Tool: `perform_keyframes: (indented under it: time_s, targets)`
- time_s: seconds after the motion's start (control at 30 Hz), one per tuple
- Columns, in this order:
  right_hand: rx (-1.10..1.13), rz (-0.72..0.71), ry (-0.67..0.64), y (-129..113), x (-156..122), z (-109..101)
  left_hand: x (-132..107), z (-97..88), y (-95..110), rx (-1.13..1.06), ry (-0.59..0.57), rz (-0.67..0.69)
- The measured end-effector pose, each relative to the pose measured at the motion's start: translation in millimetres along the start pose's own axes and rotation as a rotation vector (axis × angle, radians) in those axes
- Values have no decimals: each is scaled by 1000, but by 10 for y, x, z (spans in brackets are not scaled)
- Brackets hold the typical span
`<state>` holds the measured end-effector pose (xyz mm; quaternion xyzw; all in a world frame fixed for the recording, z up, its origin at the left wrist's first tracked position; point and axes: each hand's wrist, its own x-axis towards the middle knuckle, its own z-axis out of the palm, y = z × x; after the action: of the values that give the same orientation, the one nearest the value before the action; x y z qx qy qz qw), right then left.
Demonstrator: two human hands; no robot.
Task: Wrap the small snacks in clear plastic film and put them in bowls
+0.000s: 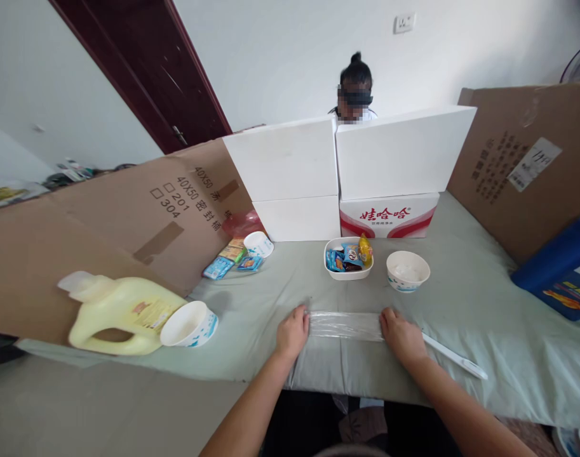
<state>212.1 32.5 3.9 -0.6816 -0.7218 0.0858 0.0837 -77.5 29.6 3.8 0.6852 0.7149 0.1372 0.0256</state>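
Observation:
A strip of clear plastic film (pixel 345 325) is stretched flat between my two hands, low over the cloth at the front of the table. My left hand (pixel 292 330) pinches its left end. The other end is gripped by the closed fingers of my right hand (pixel 404 336). Beside the right wrist a long white plastic stick (pixel 456 357) lies slanted; its far end is hidden by the hand. Beyond the film stand a white tub (pixel 349 275) with several small snack packets (pixel 351 254) and a white paper bowl (pixel 408 279) with something whitish or clear inside.
A yellow detergent jug (pixel 122 311) lies at left against another paper bowl (pixel 189 324). Snack packets (pixel 232 259) and a tipped bowl (pixel 258 244) lie farther back. White boxes (pixel 290 165), cardboard panels (pixel 532 158) and a blue bottle (pixel 566 270) border the table. A person (pixel 356 95) is behind the boxes.

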Motion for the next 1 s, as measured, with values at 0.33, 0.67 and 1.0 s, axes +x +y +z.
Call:
perform_keyframes:
  time_s: [0.33,0.67,1.0]
  targets:
    - [-55,-310,224,-288,-127,-136,-153,-76,552,-24,149,354]
    - [-89,-499,129,40,-182,306,-232,139,401,98,-215,303]
    - [-101,-469,206,433,-423,296,-280,-62,10,91,105,7]
